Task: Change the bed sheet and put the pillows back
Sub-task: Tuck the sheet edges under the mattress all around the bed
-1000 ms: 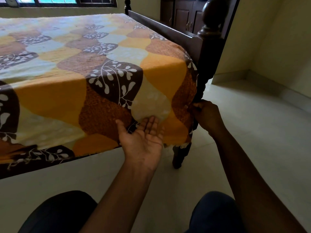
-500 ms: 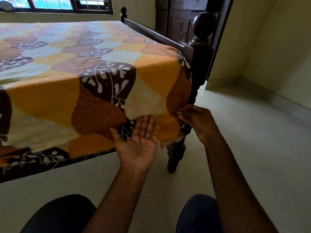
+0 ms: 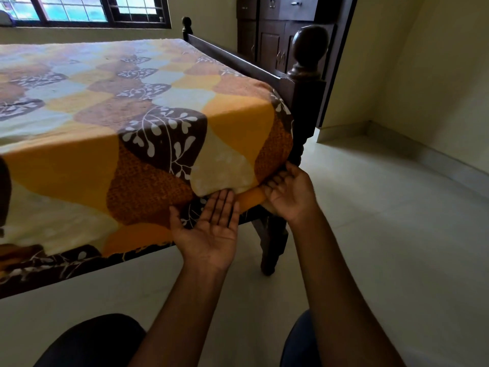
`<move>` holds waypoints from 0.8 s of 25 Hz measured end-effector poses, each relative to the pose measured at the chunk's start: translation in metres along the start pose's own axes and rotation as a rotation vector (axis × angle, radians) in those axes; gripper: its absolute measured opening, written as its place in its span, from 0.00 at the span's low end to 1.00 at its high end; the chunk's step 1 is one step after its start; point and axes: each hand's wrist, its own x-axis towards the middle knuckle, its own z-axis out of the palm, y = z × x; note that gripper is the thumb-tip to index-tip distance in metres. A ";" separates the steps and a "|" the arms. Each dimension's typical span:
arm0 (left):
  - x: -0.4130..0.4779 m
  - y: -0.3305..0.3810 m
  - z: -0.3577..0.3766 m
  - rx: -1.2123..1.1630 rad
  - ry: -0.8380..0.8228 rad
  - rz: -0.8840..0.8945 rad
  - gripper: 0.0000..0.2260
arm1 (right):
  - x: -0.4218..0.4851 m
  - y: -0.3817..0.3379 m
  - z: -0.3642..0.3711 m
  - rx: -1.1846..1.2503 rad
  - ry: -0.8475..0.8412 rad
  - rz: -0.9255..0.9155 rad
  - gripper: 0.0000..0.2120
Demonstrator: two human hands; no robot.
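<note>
Beneath the sheet's (image 3: 158, 102) corner, left hand (image 3: 211, 231) and right hand (image 3: 291, 194) fingertips disappear.

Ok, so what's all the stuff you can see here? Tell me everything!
bed sheet: one, orange, brown and cream, over the bed
bed frame: one, dark wood, under the sheet
window: one, dark-framed, far wall
cupboard: one, dark wood, behind the bed
floor: one, pale, below and right
knees: two, dark trousers, bottom edge
left hand: one, palm up, at sheet's lower edge
right hand: one, touching sheet's corner
</note>
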 end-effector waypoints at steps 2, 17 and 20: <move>0.001 0.001 0.001 -0.001 0.018 0.004 0.32 | -0.014 0.000 -0.023 -0.186 0.087 -0.138 0.16; 0.004 -0.003 0.000 -0.068 0.031 0.005 0.29 | -0.018 0.027 -0.011 0.091 -0.029 -0.096 0.19; 0.007 -0.002 -0.001 -0.086 0.000 0.011 0.29 | -0.007 0.027 0.002 0.258 -0.117 -0.022 0.27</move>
